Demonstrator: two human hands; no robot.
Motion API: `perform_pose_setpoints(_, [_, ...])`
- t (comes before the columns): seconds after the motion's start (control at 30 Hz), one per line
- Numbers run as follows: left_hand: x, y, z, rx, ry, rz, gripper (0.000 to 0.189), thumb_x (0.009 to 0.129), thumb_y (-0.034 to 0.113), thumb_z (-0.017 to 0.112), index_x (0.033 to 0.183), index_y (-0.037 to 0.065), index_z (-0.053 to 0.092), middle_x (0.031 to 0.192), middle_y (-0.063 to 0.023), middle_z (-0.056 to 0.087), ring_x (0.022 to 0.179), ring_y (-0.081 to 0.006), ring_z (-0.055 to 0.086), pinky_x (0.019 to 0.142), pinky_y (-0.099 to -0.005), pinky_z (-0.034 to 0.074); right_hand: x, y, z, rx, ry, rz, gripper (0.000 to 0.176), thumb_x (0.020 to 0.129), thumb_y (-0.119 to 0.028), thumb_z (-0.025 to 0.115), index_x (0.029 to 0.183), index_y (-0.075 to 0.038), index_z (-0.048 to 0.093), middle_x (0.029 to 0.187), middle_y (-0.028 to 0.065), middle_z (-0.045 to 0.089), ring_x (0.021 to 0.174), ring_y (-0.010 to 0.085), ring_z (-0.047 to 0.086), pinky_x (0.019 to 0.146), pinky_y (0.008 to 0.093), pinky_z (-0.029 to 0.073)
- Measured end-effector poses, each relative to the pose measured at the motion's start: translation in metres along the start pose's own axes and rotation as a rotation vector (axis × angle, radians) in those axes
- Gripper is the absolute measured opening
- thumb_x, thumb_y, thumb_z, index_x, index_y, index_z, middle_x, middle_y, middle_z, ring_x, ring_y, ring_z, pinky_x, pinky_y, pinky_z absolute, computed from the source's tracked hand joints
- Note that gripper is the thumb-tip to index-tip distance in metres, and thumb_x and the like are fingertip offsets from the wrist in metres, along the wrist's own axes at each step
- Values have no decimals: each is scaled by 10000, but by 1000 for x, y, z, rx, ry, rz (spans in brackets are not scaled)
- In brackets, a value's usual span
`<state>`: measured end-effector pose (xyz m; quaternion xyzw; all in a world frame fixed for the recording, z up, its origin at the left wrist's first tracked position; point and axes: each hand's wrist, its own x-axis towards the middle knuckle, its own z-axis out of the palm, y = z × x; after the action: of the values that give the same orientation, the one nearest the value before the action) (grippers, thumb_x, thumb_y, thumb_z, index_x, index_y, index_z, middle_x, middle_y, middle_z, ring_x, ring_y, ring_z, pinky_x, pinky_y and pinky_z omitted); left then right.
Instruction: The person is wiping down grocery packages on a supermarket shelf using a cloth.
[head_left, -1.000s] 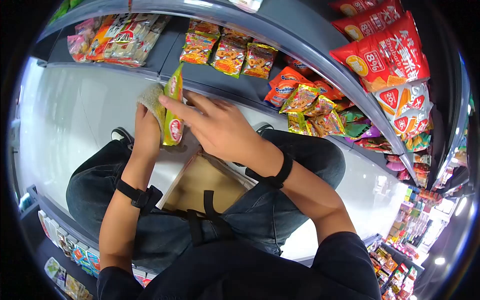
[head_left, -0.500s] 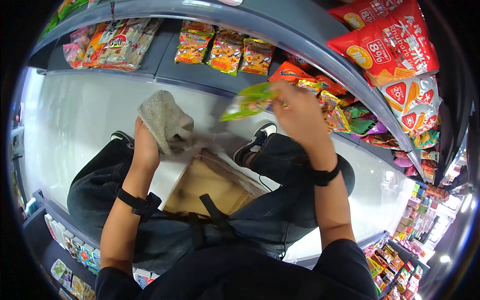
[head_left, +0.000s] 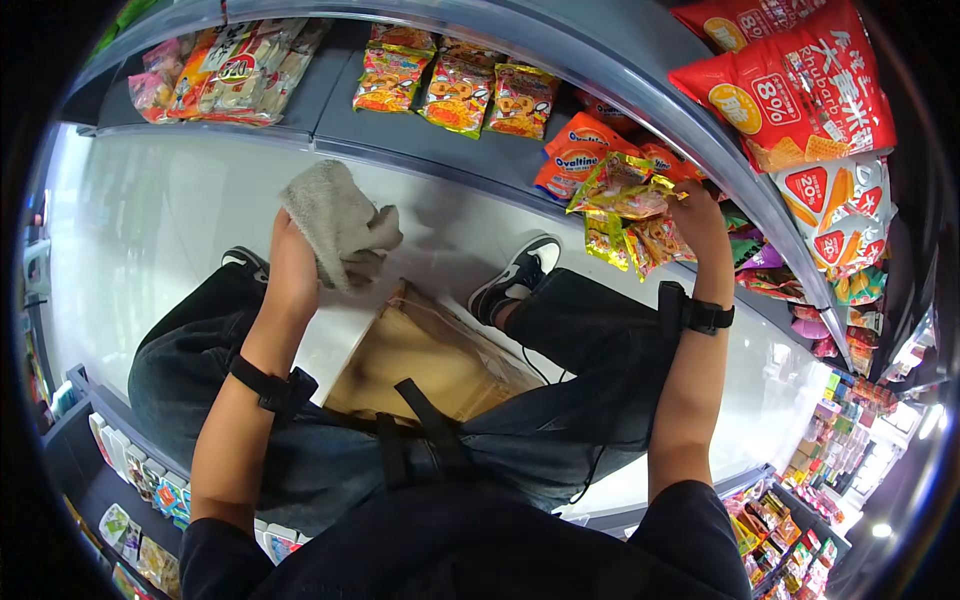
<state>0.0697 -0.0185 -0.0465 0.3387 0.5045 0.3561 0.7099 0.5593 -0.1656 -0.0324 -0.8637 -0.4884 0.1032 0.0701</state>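
Seated person, legs apart on the pale, glossy floor [head_left: 170,200], a dark shelf [head_left: 345,115] running across in front. Left hand [head_left: 292,255] held a crumpled grey cloth [head_left: 345,225], grip closed round it, raised above the floor and short of the shelf edge. Right hand [head_left: 700,225] reached out to the shelf; its grip was closed on the right end of a shiny yellow packet [head_left: 622,190]. That packet lay slanted on top of a loose pile of similar packets [head_left: 650,243] at the shelf's front, beside an orange Ovaltine bag [head_left: 578,158]. Further left on the same shelf: small yellow-and-orange packets [head_left: 457,95] in short rows; beyond them, clear-wrapped packs [head_left: 248,72]. Large red bags [head_left: 800,95] rose to the right, above white ones [head_left: 835,210]. An open cardboard box [head_left: 425,365] sat between the legs. Black bands [head_left: 708,317] on both wrists.
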Motion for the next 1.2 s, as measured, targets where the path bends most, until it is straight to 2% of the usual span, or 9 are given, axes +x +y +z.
perform_pose_setpoints(0.2, [0, -11, -7, 17, 28, 32, 377, 992, 168, 424, 1332, 20, 488, 1173, -118, 628, 1045, -209, 627, 920, -344, 502, 7, -28, 6, -61, -75, -21, 449, 879, -120, 550, 1327, -85, 535, 924, 218, 696, 902, 322, 699, 791, 406, 513])
perform_pose_setpoints(0.37, [-15, 7, 7, 55, -37, 101, 377, 990, 161, 422, 1337, 20, 471, 1153, -101, 620, 1029, -188, 612, 895, -328, 503, 4, -67, -2, 56, -107, 6, 411, 921, -182, 491, 1318, -90, 542, 1191, 271, 621, 1126, 438, 578, 951, 512, 453])
perform_pose_setpoints(0.6, [-27, 28, 10, -150, -26, 9, 359, 995, 194, 415, 1332, 75, 447, 1096, -91, 609, 938, -237, 641, 602, -394, 582, 6, -133, 7, 78, -275, -111, 389, 953, -161, 516, 1330, -62, 526, 953, 177, 692, 896, 239, 672, 810, 348, 495])
perform_pose_setpoints(0.7, [-26, 31, 5, -294, 3, -116, 334, 989, 180, 399, 1286, 51, 481, 1127, -121, 620, 1010, -261, 649, 758, -448, 591, 11, -166, 14, 109, -310, -148, 383, 951, -164, 518, 1320, -65, 538, 913, 154, 681, 845, 206, 647, 784, 336, 489])
perform_pose_setpoints(0.73, [-25, 30, 5, -359, -8, -134, 309, 987, 226, 392, 1218, 61, 514, 1087, -118, 620, 948, -273, 657, 698, -495, 603, 11, -178, 17, 172, -301, -147, 346, 941, -180, 543, 1269, -72, 566, 901, 213, 674, 832, 341, 667, 756, 424, 499])
perform_pose_setpoints(0.83, [-30, 35, 4, -453, 0, -195, 321, 980, 287, 394, 1159, 72, 550, 1057, -116, 621, 907, -273, 652, 686, -504, 596, 26, -209, 30, 103, -264, -327, 349, 942, -182, 533, 1265, -53, 567, 878, 209, 665, 808, 342, 658, 732, 429, 493])
perform_pose_setpoints(0.87, [-28, 31, 4, -522, -22, -188, 353, 972, 347, 390, 1116, 83, 576, 1029, -105, 624, 885, -265, 642, 665, -509, 588, 26, -235, 23, 61, -318, -308, 390, 954, -191, 529, 1294, -2, 554, 872, 123, 673, 817, 174, 641, 748, 309, 493])
perform_pose_setpoints(0.97, [-32, 37, 5, -613, 12, -266, 348, 966, 354, 387, 1091, 95, 582, 986, -85, 627, 898, -257, 635, 660, -509, 582, 28, -280, 34, 173, -255, -417, 366, 945, -207, 523, 1243, -3, 579, 864, 224, 650, 801, 354, 648, 735, 434, 491])
perform_pose_setpoints(1.2, [-35, 23, -2, -552, -35, -84, 266, 959, 326, 413, 1005, 133, 590, 917, -33, 613, 807, -140, 580, 581, -313, 442, 50, -358, 51, 301, -569, -500, 357, 963, -194, 539, 1268, -10, 565, 899, 120, 672, 802, 180, 665, 720, 315, 504])
